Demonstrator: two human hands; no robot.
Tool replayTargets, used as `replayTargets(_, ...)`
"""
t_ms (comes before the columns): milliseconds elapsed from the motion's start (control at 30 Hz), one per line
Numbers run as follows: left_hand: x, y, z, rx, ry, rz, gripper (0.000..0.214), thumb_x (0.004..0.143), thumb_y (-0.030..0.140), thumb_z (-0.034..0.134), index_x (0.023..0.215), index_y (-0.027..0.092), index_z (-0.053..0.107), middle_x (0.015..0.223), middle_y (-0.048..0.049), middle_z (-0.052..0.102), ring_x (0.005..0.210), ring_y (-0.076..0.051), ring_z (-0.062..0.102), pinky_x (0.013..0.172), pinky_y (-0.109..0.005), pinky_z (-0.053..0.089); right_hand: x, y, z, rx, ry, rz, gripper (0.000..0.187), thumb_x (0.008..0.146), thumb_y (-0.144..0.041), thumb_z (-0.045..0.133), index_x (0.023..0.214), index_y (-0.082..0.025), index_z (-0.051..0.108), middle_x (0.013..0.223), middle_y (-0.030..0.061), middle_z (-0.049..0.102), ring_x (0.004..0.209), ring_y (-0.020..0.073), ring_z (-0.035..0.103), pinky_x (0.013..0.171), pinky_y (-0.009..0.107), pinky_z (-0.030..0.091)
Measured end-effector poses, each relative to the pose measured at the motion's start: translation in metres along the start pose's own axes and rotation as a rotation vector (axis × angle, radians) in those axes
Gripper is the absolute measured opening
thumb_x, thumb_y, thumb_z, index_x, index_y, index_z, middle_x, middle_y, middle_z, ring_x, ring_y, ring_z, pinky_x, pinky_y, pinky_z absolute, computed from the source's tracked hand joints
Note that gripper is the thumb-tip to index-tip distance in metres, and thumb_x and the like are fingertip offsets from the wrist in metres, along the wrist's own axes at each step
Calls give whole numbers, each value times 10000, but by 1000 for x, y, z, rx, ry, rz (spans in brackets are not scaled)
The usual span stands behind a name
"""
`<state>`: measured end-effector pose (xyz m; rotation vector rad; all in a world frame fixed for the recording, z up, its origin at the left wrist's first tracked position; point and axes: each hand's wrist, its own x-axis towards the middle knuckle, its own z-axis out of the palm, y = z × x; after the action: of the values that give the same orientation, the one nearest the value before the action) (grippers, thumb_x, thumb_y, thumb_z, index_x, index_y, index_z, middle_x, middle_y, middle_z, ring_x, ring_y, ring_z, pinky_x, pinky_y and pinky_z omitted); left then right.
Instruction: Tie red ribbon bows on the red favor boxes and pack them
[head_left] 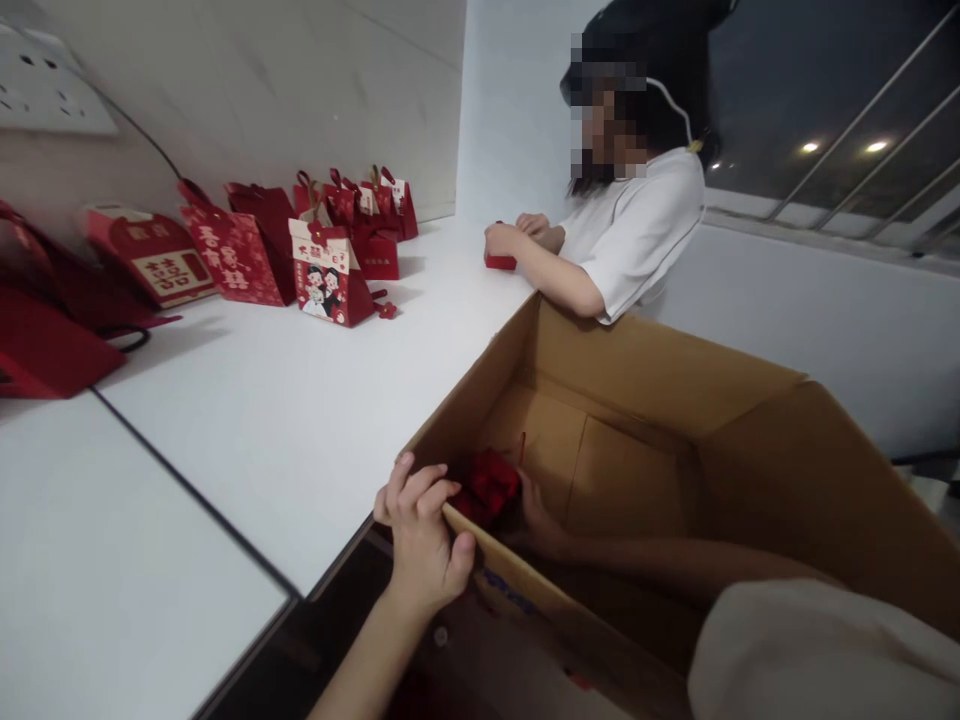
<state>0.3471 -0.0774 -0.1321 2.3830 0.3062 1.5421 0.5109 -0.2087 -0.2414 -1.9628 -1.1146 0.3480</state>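
A large open cardboard box (750,390) stands against the table's edge. My left hand (424,535) grips its near corner, fingers curled over the rim and thumb on the outer side. Down inside the box, my right hand (540,525) is closed at the side of a red gift box (491,485); some of its fingers are hidden. A thin red strip sticks up beside that gift box. Dim light and the box wall hide part of the red shape.
Several red gift bags (236,250) line the white table (360,380) along the wall. A bag with a printed couple (326,275) stands in front. Across the box, a co-worker in a white shirt (645,230) holds a small red box (500,260). A socket panel (52,85) is at upper left.
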Motion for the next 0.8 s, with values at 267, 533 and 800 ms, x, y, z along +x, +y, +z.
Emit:
replayTargets(267, -2, -1, -1, -12, 15, -7, 367, 905, 461, 243, 1074, 204, 443, 1056, -89, 483, 1291, -273, 275, 1027, -434, 212, 10, 8, 16, -40, 41, -61, 973, 586, -120, 708, 1364, -207, 129, 1286, 195, 354, 1265, 376, 391, 1013, 529, 380)
replayTargets(533, -3, -5, 3, -40, 56, -11, 364, 889, 490, 255, 1042, 222, 448, 1005, -76, 473, 1224, -274, 325, 1022, -471, 231, 31, 58, -5, -26, 69, 39, 1051, 572, -257, 723, 1387, -221, 60, 1365, 199, 286, 1318, 381, 305, 1058, 553, 281)
replayTargets(800, 1, -7, 6, -38, 74, 6, 361, 869, 505, 255, 1023, 238, 442, 976, -71, 442, 1150, -270, 339, 1035, -508, 227, -25, 76, -53, 14, -51, 24, 983, 571, -301, 721, 1379, -158, 180, 1381, 194, 341, 1304, 330, 357, 1066, 443, 307)
